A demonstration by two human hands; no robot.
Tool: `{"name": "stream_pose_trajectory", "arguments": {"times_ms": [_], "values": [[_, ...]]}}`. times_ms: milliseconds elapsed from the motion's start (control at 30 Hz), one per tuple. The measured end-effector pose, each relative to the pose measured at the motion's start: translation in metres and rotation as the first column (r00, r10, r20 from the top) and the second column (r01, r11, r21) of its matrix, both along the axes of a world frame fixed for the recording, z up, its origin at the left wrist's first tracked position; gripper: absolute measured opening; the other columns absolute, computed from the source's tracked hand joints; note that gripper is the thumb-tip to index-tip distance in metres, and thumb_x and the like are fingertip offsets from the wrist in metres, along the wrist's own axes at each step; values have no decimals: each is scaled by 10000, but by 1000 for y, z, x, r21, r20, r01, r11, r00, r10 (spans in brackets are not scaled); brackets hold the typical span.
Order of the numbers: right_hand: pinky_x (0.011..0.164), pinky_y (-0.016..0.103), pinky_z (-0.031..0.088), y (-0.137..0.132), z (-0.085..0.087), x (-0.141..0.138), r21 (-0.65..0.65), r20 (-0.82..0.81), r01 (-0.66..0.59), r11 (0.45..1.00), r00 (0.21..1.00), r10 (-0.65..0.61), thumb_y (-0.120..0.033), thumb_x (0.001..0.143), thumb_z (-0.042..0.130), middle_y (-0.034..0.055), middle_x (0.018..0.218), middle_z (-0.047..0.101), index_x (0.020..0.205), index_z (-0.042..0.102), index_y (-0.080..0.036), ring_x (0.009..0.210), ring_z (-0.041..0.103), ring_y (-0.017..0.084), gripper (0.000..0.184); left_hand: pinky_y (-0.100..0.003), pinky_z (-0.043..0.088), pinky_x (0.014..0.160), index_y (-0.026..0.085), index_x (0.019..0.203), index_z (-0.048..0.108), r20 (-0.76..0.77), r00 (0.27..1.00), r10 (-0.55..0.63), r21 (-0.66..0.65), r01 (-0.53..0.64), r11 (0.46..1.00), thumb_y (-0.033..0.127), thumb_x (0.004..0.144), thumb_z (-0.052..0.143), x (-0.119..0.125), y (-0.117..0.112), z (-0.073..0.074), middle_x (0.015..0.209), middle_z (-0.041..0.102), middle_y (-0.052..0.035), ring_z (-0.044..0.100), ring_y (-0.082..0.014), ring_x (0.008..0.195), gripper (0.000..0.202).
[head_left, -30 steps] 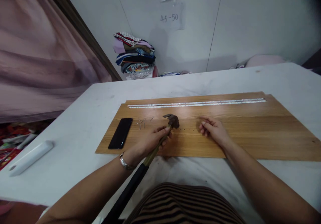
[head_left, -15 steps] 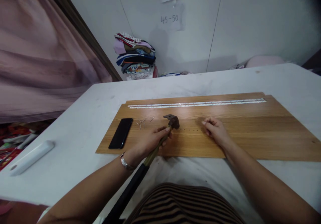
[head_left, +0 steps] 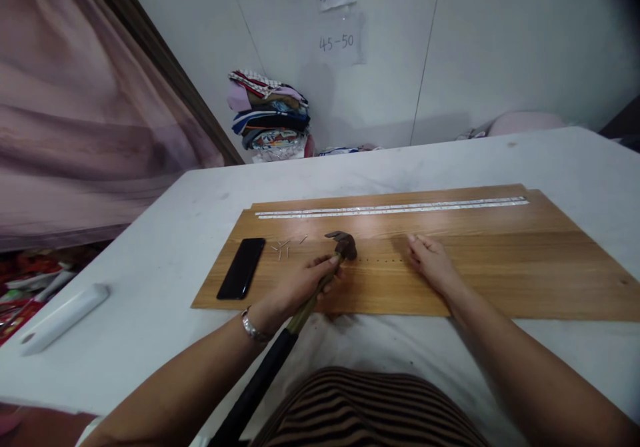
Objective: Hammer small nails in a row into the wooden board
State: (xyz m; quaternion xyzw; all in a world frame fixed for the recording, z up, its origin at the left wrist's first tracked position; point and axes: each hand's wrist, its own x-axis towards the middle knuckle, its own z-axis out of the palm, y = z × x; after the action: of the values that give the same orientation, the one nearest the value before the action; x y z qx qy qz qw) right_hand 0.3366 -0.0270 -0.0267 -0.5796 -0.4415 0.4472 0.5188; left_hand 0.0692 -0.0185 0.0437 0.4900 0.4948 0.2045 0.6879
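Observation:
My left hand (head_left: 304, 282) is wrapped round the wooden neck of a hammer (head_left: 343, 244), close under its dark metal head, which rests on a long wooden board (head_left: 500, 267). The hammer's black grip runs back toward my body. My right hand (head_left: 431, 262) lies on the board to the right of the hammer head, fingers curled down onto the wood; whether they pinch anything I cannot make out. A row of small dark nail dots (head_left: 380, 259) runs across the board between the two hands. Several loose nails (head_left: 285, 247) lie left of the hammer head.
A black phone (head_left: 241, 267) lies on the board's left end. Two shiny metal strips (head_left: 390, 207) run along its far edge. The board sits on a white table (head_left: 165, 247) with a white bar-shaped object (head_left: 60, 315) at the left. A stack of folded cloth (head_left: 269, 117) stands by the wall.
My right hand has slid a little to the right and farther along the board. The hammer and my left hand have hardly moved.

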Motion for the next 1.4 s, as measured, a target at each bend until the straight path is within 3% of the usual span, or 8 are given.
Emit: {"name": "stream_pose_trajectory", "arguments": {"times_ms": [233,467,667,833,1400], "values": [[382,209,194,0,3,-1,-64,-85,-17,998,996,12,-652,723,572,-91,440,337,623,482,-214,382,279,68,459,-185,247,398,147,913,563,91,996,-9,3,8,1000,489,815,615,0,3,-2,821,576,-14,402,-29,492,359],[373,202,203,-1,5,-3,-49,-76,1,999,997,-5,-522,716,604,-105,413,382,791,564,-201,357,308,71,332,-187,255,406,144,882,591,-18,1000,-11,4,11,1000,505,832,587,0,1,-4,715,552,5,400,-33,470,365],[370,201,212,-1,9,-4,-60,-50,8,998,999,-11,-527,709,585,-102,402,378,736,543,-203,348,306,66,327,-193,226,406,147,932,594,38,999,18,15,-19,1000,475,825,605,0,2,-1,824,591,-19,400,-25,473,345],[363,193,215,-2,7,-4,-59,-49,-3,998,999,0,-527,719,586,-102,412,376,719,523,-209,350,313,65,324,-193,246,411,160,928,591,30,999,-35,26,34,999,499,848,576,-2,3,-3,809,578,-7,409,-28,478,349],[355,200,200,0,6,-5,-61,-94,-8,998,996,2,-495,670,630,-108,383,387,777,553,-208,333,300,68,316,-172,263,405,155,935,594,22,1000,-22,38,21,999,517,843,569,-6,5,-10,840,573,-17,411,-30,494,375]]}}
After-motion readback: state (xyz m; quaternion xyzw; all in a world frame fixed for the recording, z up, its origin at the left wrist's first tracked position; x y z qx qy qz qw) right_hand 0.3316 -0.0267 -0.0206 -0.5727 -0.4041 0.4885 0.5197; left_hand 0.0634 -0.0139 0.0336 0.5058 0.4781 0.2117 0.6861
